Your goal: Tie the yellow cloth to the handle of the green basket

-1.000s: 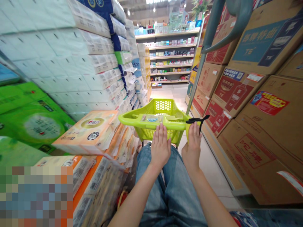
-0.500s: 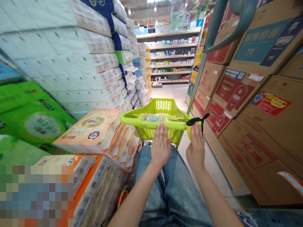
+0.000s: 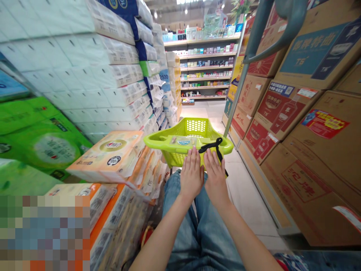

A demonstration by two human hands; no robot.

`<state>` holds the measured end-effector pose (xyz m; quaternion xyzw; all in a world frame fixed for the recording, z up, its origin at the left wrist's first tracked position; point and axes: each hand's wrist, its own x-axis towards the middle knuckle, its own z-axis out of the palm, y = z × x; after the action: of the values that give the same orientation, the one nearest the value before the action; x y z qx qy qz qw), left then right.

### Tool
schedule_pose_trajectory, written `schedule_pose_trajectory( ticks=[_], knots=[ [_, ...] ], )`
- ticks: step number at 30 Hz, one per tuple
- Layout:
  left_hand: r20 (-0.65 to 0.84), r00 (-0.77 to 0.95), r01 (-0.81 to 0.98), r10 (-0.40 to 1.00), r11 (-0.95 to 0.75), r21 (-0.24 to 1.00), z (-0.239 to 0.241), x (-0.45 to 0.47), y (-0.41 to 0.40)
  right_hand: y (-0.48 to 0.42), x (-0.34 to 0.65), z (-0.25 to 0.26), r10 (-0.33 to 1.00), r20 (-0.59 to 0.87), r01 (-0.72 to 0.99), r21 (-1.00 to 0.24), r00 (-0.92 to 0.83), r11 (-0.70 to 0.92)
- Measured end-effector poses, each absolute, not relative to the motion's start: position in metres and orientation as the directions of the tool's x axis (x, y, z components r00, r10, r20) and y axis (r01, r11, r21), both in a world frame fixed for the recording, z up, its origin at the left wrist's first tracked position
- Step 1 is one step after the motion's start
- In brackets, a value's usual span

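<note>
My left hand (image 3: 192, 174) lies with its fingers stretched forward, their tips at the near rim of a lime-green shopping cart (image 3: 156, 140). Close beside it is my right hand (image 3: 216, 180), back upward. Under its fingers is a flat yellow-green thing (image 3: 202, 160) with a black cord (image 3: 212, 145) looped over the top. Most of that thing is covered by the fingers, so its kind is unclear. A label panel (image 3: 183, 142) sits on the cart's handle. The cart's basket has honeycomb holes, and I see no goods in its visible part.
Packs of tissue (image 3: 107, 152) are stacked close on the left, with a tall white stack (image 3: 84, 75) behind. Cardboard cartons (image 3: 307, 169) line the right side. A grey upright pole (image 3: 237, 98) stands nearer the cart. Shelves (image 3: 205, 67) of small boxes cross the aisle's end.
My right hand has moved left from the cart's right end to beside my left hand, carrying the yellow-green thing and its black cord. My left hand stays nearly in place.
</note>
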<state>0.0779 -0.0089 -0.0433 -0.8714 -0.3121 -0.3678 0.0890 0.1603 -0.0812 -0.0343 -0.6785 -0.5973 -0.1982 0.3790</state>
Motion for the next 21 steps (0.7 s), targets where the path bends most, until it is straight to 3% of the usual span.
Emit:
schedule_pose_trajectory(
  ticks=[4,9,11,21],
  knots=[
    [0.705,0.523,0.615,0.479,-0.785,0.077,-0.044,0.078,-0.008,-0.095,0.190,-0.035,0.616,0.742,0.947,-0.320,0.265,-0.021],
    [0.715,0.508,0.616,0.481,-0.783,0.089,-0.046,0.082,-0.008,-0.100,0.216,-0.027,0.501,0.705,0.814,-0.581,0.502,0.001],
    [0.719,0.502,0.616,0.481,-0.782,0.093,-0.046,0.083,-0.009,-0.097,0.211,-0.024,0.491,0.683,0.780,-0.626,0.541,0.011],
    [0.706,0.516,0.605,0.486,-0.790,0.101,-0.042,0.079,-0.010,-0.079,0.156,-0.032,0.665,0.701,0.941,-0.337,0.258,-0.009]
  ],
)
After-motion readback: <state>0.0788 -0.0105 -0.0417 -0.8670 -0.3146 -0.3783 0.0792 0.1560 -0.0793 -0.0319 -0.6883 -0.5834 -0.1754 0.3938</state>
